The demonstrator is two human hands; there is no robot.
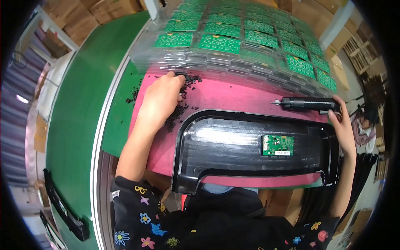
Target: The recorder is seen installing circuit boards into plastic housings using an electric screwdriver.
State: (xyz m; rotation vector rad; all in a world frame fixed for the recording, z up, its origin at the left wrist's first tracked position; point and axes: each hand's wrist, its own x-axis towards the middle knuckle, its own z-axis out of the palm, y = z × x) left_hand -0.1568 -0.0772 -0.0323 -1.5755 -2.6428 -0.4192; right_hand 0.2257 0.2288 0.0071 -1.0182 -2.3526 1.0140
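My left hand [163, 96] reaches into a spread heap of small black screws [178, 113]. Its fingers are curled closed, and whatever is between them is too small to make out. At the right, my right hand [342, 121] has its thumb and fingers around the rear end of a black electric screwdriver [306, 103], which lies sideways with its bit to the left. Nearest my body is a long black plastic housing [225, 146], hollow side up. Inside it, right of the middle, sits a small green circuit board [277, 145] with a white connector and label.
Stacked clear plastic trays [187, 58] full of green circuit boards rise behind the pink mat [216, 91]. A green conveyor belt [79, 121] runs along the left, carrying another curved black part [66, 210]. Cardboard boxes [112, 10] stand beyond it.
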